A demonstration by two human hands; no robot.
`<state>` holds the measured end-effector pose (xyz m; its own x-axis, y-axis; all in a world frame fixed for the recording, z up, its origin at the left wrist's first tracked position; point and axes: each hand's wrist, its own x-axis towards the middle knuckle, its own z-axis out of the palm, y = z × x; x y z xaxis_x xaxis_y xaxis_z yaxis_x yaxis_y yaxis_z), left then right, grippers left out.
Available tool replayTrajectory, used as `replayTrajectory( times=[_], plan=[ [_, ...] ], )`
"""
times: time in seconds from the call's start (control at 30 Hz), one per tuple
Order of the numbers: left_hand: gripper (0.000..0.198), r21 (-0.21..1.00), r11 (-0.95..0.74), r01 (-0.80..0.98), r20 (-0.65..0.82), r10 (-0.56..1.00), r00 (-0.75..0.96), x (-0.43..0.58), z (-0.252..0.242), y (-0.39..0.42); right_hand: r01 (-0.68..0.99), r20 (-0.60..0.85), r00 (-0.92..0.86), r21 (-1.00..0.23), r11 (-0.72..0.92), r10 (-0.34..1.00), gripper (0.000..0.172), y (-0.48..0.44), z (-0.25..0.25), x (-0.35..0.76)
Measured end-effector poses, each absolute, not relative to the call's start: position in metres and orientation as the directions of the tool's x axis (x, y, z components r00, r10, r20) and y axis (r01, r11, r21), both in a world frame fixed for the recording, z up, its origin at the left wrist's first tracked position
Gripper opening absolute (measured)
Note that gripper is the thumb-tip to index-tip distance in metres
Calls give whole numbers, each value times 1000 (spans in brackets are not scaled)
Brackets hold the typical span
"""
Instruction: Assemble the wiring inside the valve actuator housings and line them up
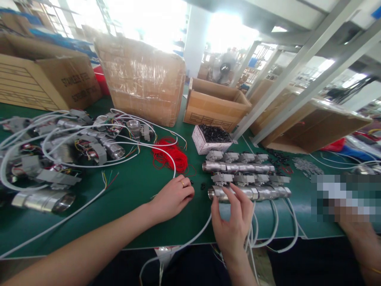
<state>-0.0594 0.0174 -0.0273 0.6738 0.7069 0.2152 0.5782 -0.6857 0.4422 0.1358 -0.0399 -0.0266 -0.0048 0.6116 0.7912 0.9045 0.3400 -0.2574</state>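
My right hand (233, 216) reaches over the near row of steel valve bodies (272, 193), with its thumb and fingers around the left-end valve (220, 193). Grey plastic housings (244, 178) with wiring sit behind that row. To the left, my left hand (174, 198) rests on the green table, its fingers curled inward; whatever is between the fingertips is hidden. Small black parts (203, 186) lie just right of its fingertips. Behind it spreads a tangle of thin red wires (170, 155). White cables (275, 222) loop down from the valves over the table's front edge.
More valves with cables (59, 198) are heaped at left. A small box of black parts (210, 143) stands behind the rows. Cardboard boxes (143, 79) and slanted metal posts (297, 79) line the back. Another person's hand (345, 210), partly blurred out, is at right.
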Motion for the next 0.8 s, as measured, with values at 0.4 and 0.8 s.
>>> replayTrajectory(
  times=[0.4,0.8],
  plan=[
    [6,463,-710,530,358,697,621,-94,-26,-3,883,11,-449,160,442,893,23,10,4,111],
    [10,531,-615,584,581,765,277,-134,0,-15,881,-53,-471,25,473,881,34,27,0,66]
  ],
)
